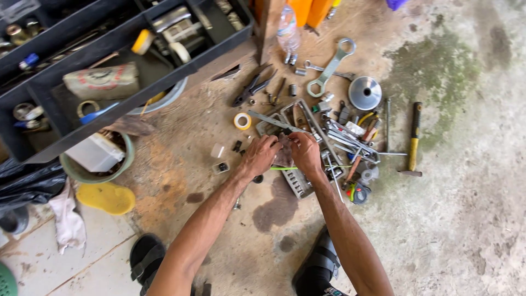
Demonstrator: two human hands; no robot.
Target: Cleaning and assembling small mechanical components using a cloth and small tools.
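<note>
The funnel (365,92) is shiny silver. Left of it, the big spanner (331,68) is dull grey steel. Right of the funnel, the hammer (414,140) has a black grip and a yellowish wooden shaft. Left of the funnel, the roll of tape (242,121) is pale yellow with a white core, and the pliers (251,87) are dark grey. Below the funnel, the tape measure (359,193) is black with green and red touches. Far left of the funnel, the tool tray (109,82) is black, the bucket (98,164) under it pale green, the sponge (107,197) bright yellow and the rag (68,219) off-white. The floor (466,219) is grey concrete, blotched green and rust-brown.
</note>
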